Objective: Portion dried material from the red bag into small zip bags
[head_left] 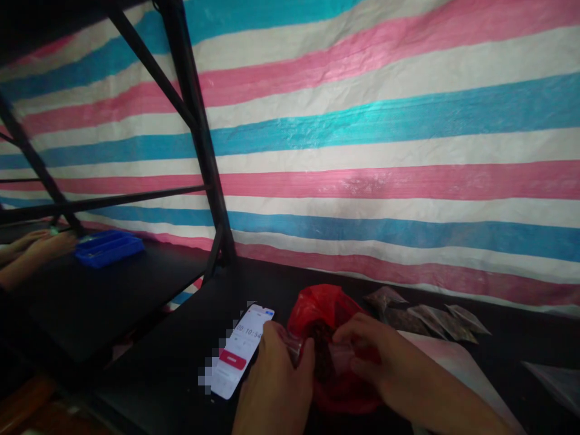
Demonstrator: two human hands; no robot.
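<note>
Over the red bag (324,305), in the head view, the left grip (283,368) is angled forward and the right grip (374,350) inward, fingers curled; clear plastic (342,357) is pinched by both, dark contents (322,356) visible between them.

One red bag (322,298), one phone (240,353)

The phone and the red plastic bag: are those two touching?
Apart. The head view shows a strip of dark table between the upper right edge of the phone and the red plastic bag, just beyond the left hand.
</note>
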